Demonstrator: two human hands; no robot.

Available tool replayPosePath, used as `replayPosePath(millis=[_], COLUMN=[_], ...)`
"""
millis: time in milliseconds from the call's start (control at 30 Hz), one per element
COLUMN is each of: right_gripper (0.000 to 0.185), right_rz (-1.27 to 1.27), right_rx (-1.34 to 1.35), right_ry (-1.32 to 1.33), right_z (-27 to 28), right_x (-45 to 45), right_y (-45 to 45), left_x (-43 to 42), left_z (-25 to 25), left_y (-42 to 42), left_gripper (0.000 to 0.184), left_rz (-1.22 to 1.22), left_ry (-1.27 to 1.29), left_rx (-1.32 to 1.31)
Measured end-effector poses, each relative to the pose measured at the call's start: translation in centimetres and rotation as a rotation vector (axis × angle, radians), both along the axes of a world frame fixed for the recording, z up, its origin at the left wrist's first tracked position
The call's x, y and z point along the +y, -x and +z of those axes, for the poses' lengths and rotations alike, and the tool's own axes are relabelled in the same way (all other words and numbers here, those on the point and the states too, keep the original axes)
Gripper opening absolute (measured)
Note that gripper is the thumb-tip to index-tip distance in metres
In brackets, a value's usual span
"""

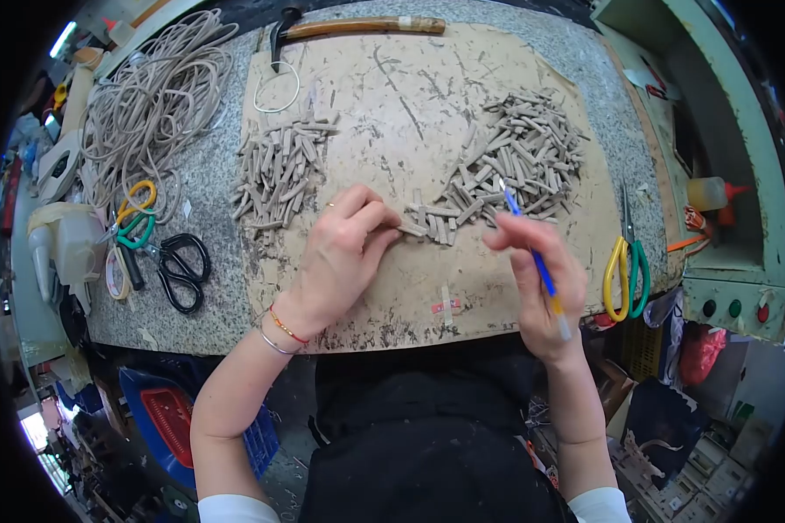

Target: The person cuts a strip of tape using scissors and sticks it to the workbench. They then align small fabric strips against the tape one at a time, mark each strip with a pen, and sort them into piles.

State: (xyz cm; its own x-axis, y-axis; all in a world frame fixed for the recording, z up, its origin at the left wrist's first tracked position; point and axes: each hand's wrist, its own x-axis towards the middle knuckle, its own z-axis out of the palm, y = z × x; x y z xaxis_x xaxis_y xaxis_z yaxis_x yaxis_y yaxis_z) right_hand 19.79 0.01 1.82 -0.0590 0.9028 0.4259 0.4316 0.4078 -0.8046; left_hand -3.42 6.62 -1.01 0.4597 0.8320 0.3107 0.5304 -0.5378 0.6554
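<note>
My left hand (344, 253) pinches a short grey strip (412, 229) between thumb and fingertips, beside a few loose strips at the middle of the brown board (366, 157). Held in my right hand (545, 283) is a blue pen-like tool (542, 272), its tip pointing up toward the large right pile of grey strips (523, 152). A smaller pile of similar strips (279, 170) lies beyond my left hand.
A hammer (366, 27) and a pale ring (276, 87) lie at the back. Coiled cord (161, 87), black-handled scissors (183, 272) and a white bottle (77, 242) are at left. Yellow-green scissors (626, 275) lie at right, near a green metal machine (733, 292).
</note>
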Motion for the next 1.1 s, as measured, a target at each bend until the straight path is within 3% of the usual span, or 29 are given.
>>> replayPosePath(millis=[233,333,367,467,567,800,1100], right_gripper=[0.014,0.018,0.018,0.016,0.015,0.008,0.007], right_rz=[-0.089,-0.195,-0.196,-0.254,-0.112,-0.034,0.061], right_rx=[0.038,0.001,0.091,0.379,0.228,0.236,0.08], right_ry=[-0.057,-0.047,0.011,0.15,0.084,0.171,0.132], right_z=[-2.6,-3.1,-3.2,-3.4,-4.0,-4.7,-3.9], right_x=[-2.8,-3.2,-3.4,-4.1,-3.8,-4.9,-4.0], right_y=[-2.2,-2.6,-2.5,-1.0,-1.3,-0.3,0.8], left_x=[-0.2,-0.6,-1.1,-3.5,-6.3,-7.1,-6.8], left_z=[0.4,1.2,1.4,1.9,0.7,-0.3,0.0], left_y=[0.4,0.9,0.8,-0.3,-2.4,-2.6,-3.0], left_gripper=[0.03,0.031,0.024,0.026,0.029,0.022,0.017], left_rz=[0.11,0.257,0.3,0.061,-0.198,-0.077,0.004], left_ry=[0.151,-0.197,-0.084,-0.139,-0.179,0.073,0.157], left_rx=[0.023,0.223,0.214,0.113,0.11,-0.044,-0.064])
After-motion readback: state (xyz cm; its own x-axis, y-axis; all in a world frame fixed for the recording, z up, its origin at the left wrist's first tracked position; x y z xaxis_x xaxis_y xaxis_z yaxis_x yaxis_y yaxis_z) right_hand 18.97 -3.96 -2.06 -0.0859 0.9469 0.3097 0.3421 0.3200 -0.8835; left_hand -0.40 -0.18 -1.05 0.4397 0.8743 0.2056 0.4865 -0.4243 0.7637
